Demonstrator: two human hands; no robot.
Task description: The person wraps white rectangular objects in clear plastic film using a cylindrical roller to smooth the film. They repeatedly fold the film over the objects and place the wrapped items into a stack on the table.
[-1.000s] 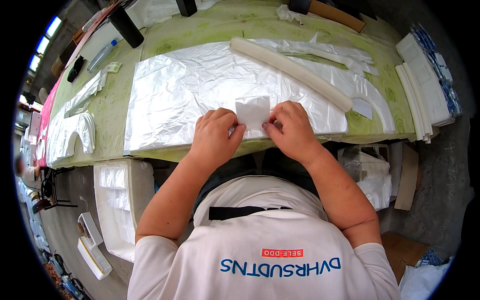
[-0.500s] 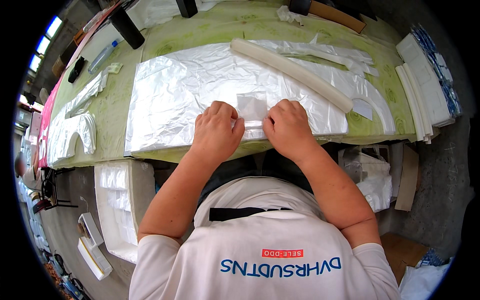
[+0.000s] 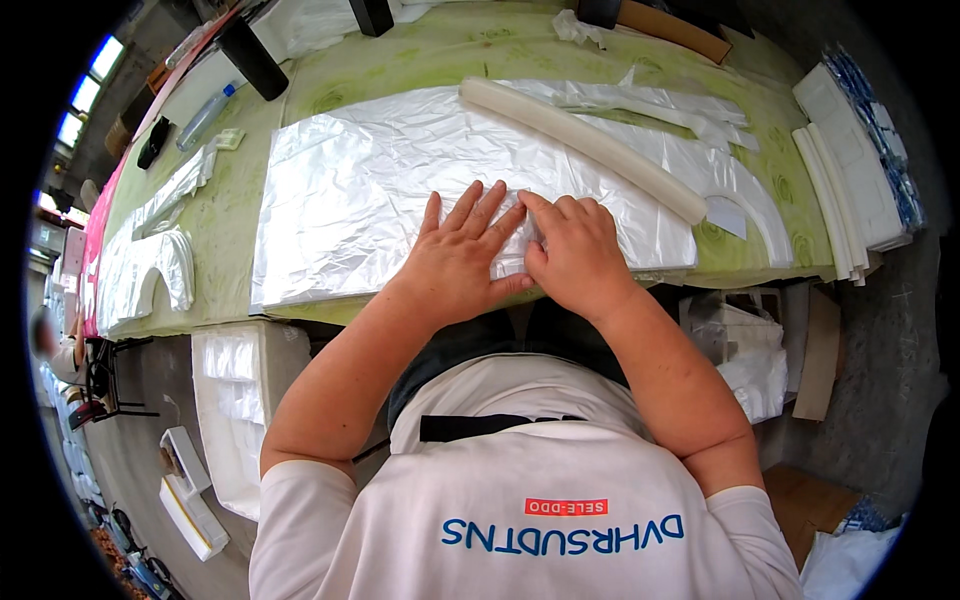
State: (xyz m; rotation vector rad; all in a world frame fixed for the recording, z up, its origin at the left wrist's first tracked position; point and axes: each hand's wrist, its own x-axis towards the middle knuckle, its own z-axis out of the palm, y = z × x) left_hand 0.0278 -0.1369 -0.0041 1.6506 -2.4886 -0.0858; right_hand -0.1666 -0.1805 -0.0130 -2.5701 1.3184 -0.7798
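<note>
My left hand (image 3: 455,262) lies flat with its fingers spread on a crumpled silvery-white plastic sheet (image 3: 340,200). My right hand (image 3: 580,248) is beside it, its index finger stretched toward the left fingertips and its thumb apart, the other fingers bent down against the sheet. Between the hands shows part of a small clear plastic packet (image 3: 514,250); the rest of it is covered by them. A long pale plastic roll (image 3: 590,150) lies slantwise on the sheet, beyond my right hand.
Folded white plastic pieces (image 3: 150,270) lie at the left of the green-covered table (image 3: 225,225). A bottle (image 3: 205,118) and a black cylinder (image 3: 252,58) are at the far left. White boards (image 3: 850,165) stand at the right edge. A white bin (image 3: 228,400) holds packets below.
My left hand has gone from closed fingers at the packet's edge to lying flat and spread over it. My right hand has shifted slightly left, its index finger reaching out.
</note>
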